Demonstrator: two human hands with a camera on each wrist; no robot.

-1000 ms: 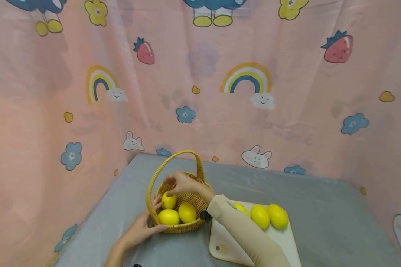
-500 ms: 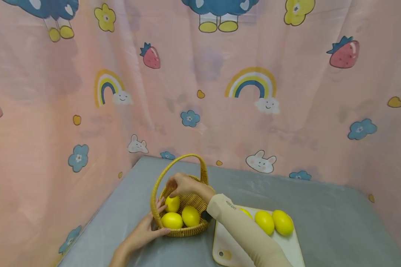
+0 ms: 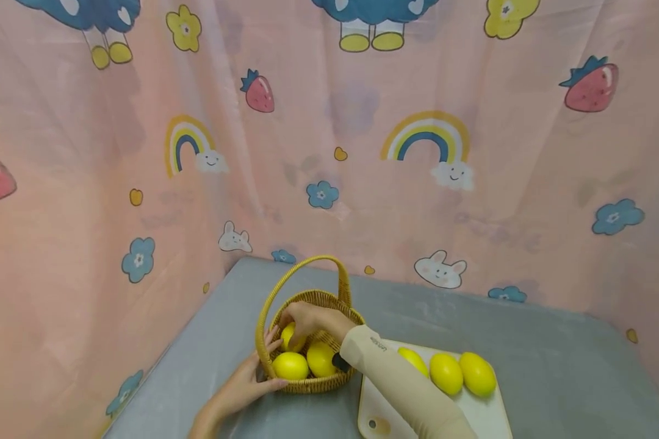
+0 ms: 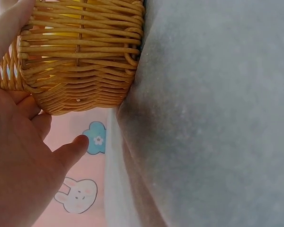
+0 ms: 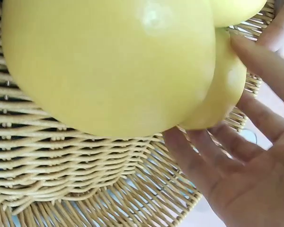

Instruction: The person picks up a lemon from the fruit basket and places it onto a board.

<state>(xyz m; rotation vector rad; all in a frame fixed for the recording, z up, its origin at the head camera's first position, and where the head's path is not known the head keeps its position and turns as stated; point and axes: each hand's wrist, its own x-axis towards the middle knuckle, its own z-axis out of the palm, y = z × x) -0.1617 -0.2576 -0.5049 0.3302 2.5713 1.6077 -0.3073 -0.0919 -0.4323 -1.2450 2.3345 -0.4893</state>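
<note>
A woven wicker basket (image 3: 329, 384) with a tall hooped handle stands on the grey table, with several lemons inside. My left hand (image 3: 244, 381) holds its left side; the left wrist view shows the thumb and fingers spread about the wicker (image 4: 85, 56), the little finger sticking out. Reaching in under the handle, my right hand (image 3: 307, 320) grips the rearmost lemon (image 3: 288, 336). In the right wrist view, thumb and fingers curl about that lemon (image 5: 227, 90), partly hidden by a nearer lemon (image 5: 109, 66). Another lemon (image 3: 291, 366) lies at the basket's front left.
Right of the basket lies a white cutting board (image 3: 381, 405) bearing a row of 3 visible lemons (image 3: 446, 373), partly covered by my right sleeve (image 3: 406, 378). A pink printed curtain (image 3: 285, 231) hangs behind and at the sides of the table.
My right hand has sunk lower over the rear lemon, its fingers now further down around it. The left hand keeps its place on the basket. The head view has shifted slightly.
</note>
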